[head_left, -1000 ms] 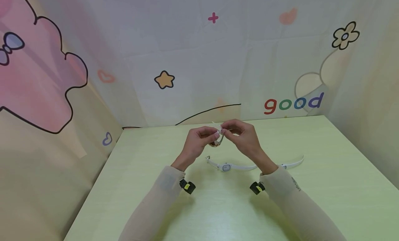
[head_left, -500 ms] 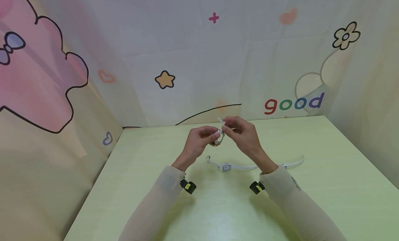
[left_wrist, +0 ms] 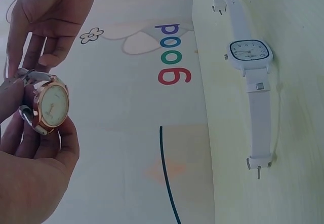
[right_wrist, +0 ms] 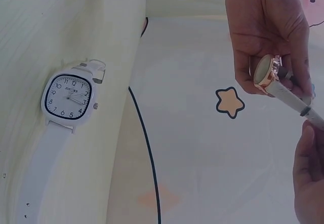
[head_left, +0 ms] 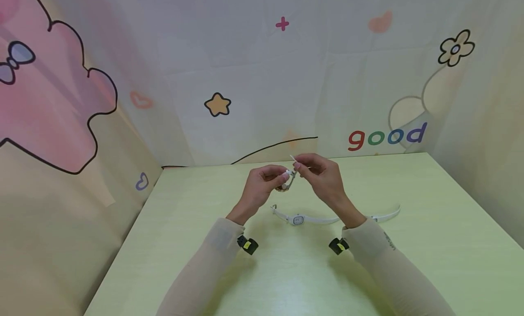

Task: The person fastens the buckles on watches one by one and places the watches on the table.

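Observation:
Above the table, my left hand point(head_left: 258, 186) grips a wristwatch point(left_wrist: 53, 105) with a round rose-gold case and a pale dial. Its white strap point(right_wrist: 288, 96) bends round into a loop by the buckle. My right hand point(head_left: 321, 177) pinches the free end of that strap between thumb and fingers, a short gap from the left fingertips. A bit of the strap's tip sticks up past the right fingers in the head view. Fingers hide part of the buckle. Below the hands lies a white watch point(head_left: 298, 220) with a squarish case, its strap stretched out flat.
Another white watch point(head_left: 382, 216) lies to the right, partly behind the right forearm. The pale green table point(head_left: 196, 207) ends at a printed curtain point(head_left: 262, 79) at the back.
My right hand has drawn slightly to the right, away from the left, with the strap end in its fingers. The strap's tip has shifted right. The left hand stays in place.

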`<action>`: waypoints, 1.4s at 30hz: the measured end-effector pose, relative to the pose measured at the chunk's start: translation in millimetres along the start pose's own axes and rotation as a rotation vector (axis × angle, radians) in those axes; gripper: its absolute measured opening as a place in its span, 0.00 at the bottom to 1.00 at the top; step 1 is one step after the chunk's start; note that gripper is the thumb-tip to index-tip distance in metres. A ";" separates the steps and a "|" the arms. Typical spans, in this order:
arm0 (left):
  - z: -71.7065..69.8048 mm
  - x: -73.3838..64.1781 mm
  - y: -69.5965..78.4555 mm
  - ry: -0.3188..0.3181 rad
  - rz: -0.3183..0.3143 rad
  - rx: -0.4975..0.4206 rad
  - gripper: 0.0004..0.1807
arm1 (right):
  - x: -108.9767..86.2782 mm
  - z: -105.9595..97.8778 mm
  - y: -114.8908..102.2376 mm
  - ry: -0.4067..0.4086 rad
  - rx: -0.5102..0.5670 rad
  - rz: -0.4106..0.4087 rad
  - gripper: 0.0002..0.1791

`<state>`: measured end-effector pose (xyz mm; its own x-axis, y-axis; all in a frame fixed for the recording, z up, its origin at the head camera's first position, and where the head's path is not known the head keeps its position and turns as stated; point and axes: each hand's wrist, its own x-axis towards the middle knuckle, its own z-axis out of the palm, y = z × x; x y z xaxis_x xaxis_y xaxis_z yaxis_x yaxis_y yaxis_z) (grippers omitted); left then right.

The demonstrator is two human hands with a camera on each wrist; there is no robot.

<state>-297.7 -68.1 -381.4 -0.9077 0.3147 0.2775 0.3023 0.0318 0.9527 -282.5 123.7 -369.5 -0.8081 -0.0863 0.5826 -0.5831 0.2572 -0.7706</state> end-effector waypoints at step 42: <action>2.8 -1.8 6.0 0.041 -0.004 -0.006 0.13 | -2.1 -6.9 -1.1 -0.117 -0.112 -0.057 0.08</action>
<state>-293.4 -65.8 -376.5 -0.9201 0.2753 0.2787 0.2972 0.0270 0.9544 -279.6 130.2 -368.0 -0.7819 -0.2137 0.5856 -0.6207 0.3542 -0.6995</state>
